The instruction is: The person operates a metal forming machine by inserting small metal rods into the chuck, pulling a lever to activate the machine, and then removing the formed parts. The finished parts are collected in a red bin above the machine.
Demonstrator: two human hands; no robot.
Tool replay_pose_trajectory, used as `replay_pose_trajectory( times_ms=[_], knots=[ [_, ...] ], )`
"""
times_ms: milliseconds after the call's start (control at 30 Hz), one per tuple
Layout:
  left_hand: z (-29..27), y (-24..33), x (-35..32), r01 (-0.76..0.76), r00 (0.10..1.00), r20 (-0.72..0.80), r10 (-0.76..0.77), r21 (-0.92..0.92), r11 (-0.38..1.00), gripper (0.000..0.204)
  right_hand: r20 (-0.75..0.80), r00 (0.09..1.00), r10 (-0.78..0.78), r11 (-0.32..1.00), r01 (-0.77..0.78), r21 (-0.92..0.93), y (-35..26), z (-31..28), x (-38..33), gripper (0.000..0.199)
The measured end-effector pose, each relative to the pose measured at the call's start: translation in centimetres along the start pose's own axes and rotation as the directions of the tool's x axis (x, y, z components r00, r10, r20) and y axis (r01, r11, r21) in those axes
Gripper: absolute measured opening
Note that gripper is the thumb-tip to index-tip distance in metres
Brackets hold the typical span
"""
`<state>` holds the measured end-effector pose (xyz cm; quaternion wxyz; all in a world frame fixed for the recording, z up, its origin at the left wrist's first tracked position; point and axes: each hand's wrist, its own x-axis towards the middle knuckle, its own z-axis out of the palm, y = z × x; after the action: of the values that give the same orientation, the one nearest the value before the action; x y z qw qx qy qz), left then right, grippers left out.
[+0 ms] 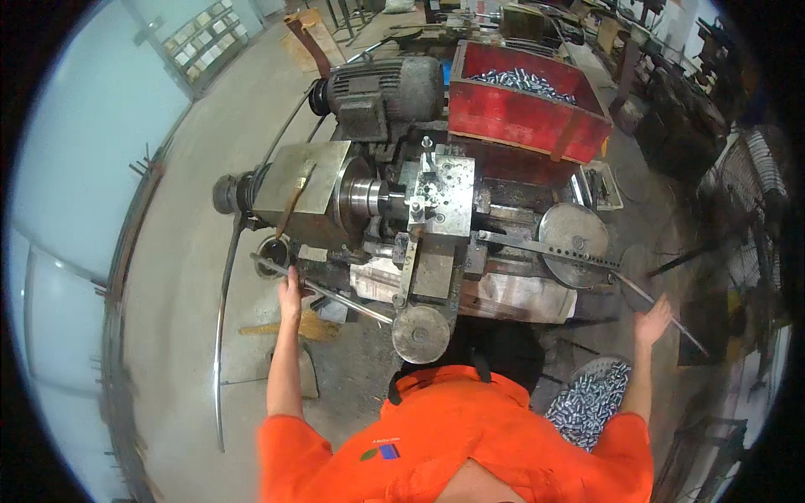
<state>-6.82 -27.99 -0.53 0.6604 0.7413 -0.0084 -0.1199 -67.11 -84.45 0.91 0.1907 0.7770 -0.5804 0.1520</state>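
Note:
A small lathe-like machine stands in front of me, with a shiny chuck (362, 199) facing a steel tool block (445, 194). My left hand (290, 295) is closed on a metal lever (348, 305) that runs to a round disc (421, 334) at the machine's front. On the right, my right hand (652, 319) grips a thin rod (635, 289), which joins a drilled flat bar (545, 246) beside a larger round plate (573, 244). A dark round cup (273, 251) sits just beyond my left hand. Both hands' fingers are partly hidden.
Behind the block is a red bin (528, 119) of small metal pieces. A motor (384, 87) sits at the back left. More metal pieces fill a container (590, 404) by my right arm. A caged fan (750, 197) stands right; a long rod (225, 335) stands left.

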Motion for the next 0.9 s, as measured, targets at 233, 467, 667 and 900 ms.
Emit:
replay_pose_trajectory(
  times_ms=[233,467,667,900],
  knots=[
    [-1.2,-6.0,-0.3,-0.208,0.977,0.215,0.0,0.947,0.244,0.048,0.111,0.983,-0.146,0.889,0.08,0.452,-4.4,-2.7,-11.7,0.073],
    [5.3,-12.9,-2.6,0.256,0.952,-0.297,0.071,0.904,0.342,0.044,0.333,0.929,-0.16,0.84,-0.049,0.54,-8.0,-5.2,-13.3,0.046],
    [-0.8,-10.7,0.1,-0.336,0.929,0.314,-0.193,0.937,-0.093,0.038,0.364,0.906,-0.215,0.756,-0.082,0.649,-10.9,-8.2,-9.7,0.047],
    [-0.2,-8.1,-2.8,-0.18,0.979,0.176,-0.102,0.983,-0.031,0.032,-0.034,0.884,-0.466,0.497,0.294,0.817,-21.6,-16.1,0.5,0.045]
  ],
)
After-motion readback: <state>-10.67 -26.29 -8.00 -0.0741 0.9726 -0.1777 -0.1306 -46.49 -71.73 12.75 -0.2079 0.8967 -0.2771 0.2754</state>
